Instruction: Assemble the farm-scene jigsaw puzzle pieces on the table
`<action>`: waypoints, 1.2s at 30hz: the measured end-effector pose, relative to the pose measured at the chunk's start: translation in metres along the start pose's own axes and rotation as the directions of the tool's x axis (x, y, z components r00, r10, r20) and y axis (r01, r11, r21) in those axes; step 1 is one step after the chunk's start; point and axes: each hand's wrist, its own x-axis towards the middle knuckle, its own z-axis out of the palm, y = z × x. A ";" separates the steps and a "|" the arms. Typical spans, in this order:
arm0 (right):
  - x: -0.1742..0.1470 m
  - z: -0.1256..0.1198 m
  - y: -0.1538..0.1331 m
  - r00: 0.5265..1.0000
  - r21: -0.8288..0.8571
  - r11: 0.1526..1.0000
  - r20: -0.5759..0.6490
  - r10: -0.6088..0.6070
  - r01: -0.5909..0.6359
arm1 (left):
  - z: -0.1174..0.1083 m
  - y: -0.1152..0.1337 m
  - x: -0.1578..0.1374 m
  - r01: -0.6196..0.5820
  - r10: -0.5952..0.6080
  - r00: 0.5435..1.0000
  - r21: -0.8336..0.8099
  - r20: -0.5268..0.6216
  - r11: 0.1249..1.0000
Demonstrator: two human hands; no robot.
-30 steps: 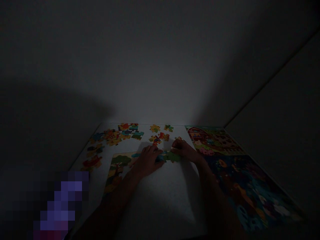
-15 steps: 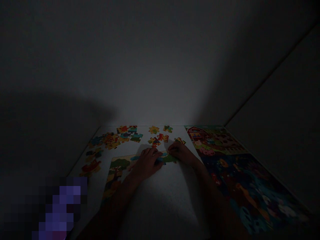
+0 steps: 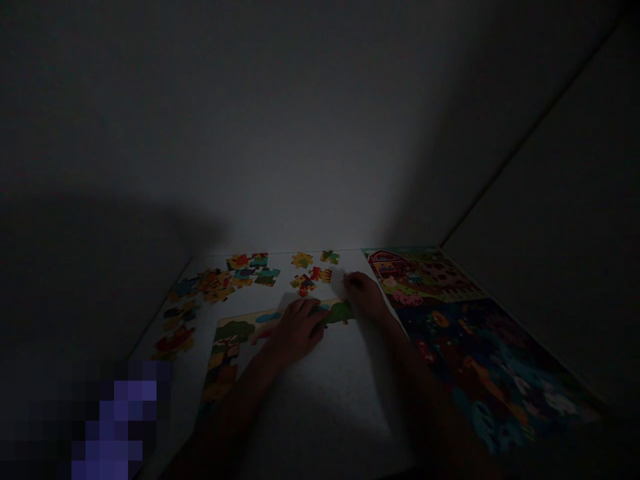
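In the dim head view, my left hand [image 3: 300, 331] lies flat over the top strip of a partly joined jigsaw puzzle [image 3: 235, 330], its fingers stretched out. A tree stands at the strip's left end and a green bush [image 3: 342, 311] at its right. My right hand [image 3: 365, 295] is just beyond the bush end, fingers pinched at a puzzle piece that they mostly cover. Left of those fingertips lie loose puzzle pieces [image 3: 321, 274] in red and yellow.
More loose pieces [image 3: 215, 283] are scattered along the table's left and back. Two finished puzzles, a farm scene [image 3: 425, 277] and a dark blue one [image 3: 480, 373], cover the right side. A pale wall [image 3: 310, 167] rises behind the white table [image 3: 320, 400].
My right hand has moved off the strip's right end to the loose piece beyond it, now mostly covered. My left hand stays on the strip. The view has shifted slightly.
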 end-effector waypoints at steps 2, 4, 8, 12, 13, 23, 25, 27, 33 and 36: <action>0.004 -0.007 0.010 0.992 -0.045 0.996 -0.103 0.070 -0.075 | 0.000 0.000 0.000 0.003 -0.003 1.000 -0.006 -0.002 1.000; 0.005 -0.014 0.017 0.978 -0.097 0.986 -0.169 0.119 -0.137 | 0.000 0.000 0.000 0.005 -0.005 1.000 -0.020 -0.009 1.000; 0.003 -0.021 0.019 0.971 -0.279 0.940 -0.190 0.146 -0.196 | -0.002 -0.001 -0.001 0.006 -0.006 1.000 -0.036 0.001 0.999; 0.000 -0.020 0.015 0.976 -0.403 0.894 -0.169 0.136 -0.194 | -0.003 0.000 0.000 0.001 -0.001 1.000 -0.015 0.016 1.000; -0.001 -0.019 0.014 0.978 -0.416 0.890 -0.162 0.131 -0.188 | -0.003 0.000 0.000 0.000 0.000 1.000 -0.011 0.012 1.000; -0.004 -0.018 0.016 0.989 -0.610 0.780 -0.049 0.137 -0.138 | 0.002 -0.005 0.000 0.012 -0.012 1.000 -0.009 0.000 1.000; -0.003 -0.018 0.019 0.986 -0.592 0.789 -0.067 0.155 -0.164 | 0.002 -0.004 0.000 0.011 -0.011 1.000 -0.008 -0.006 1.000; -0.001 -0.018 0.022 0.985 -0.564 0.808 -0.077 0.152 -0.169 | 0.002 -0.004 0.000 0.008 -0.008 1.000 -0.009 -0.005 1.000; 0.002 -0.012 0.024 0.990 -0.474 0.873 -0.131 0.055 -0.111 | 0.001 -0.003 0.000 0.022 -0.022 1.000 -0.011 0.006 1.000; 0.002 -0.008 0.020 0.989 -0.475 0.876 -0.148 0.011 -0.081 | -0.002 0.000 -0.001 0.016 -0.016 1.000 -0.006 0.013 1.000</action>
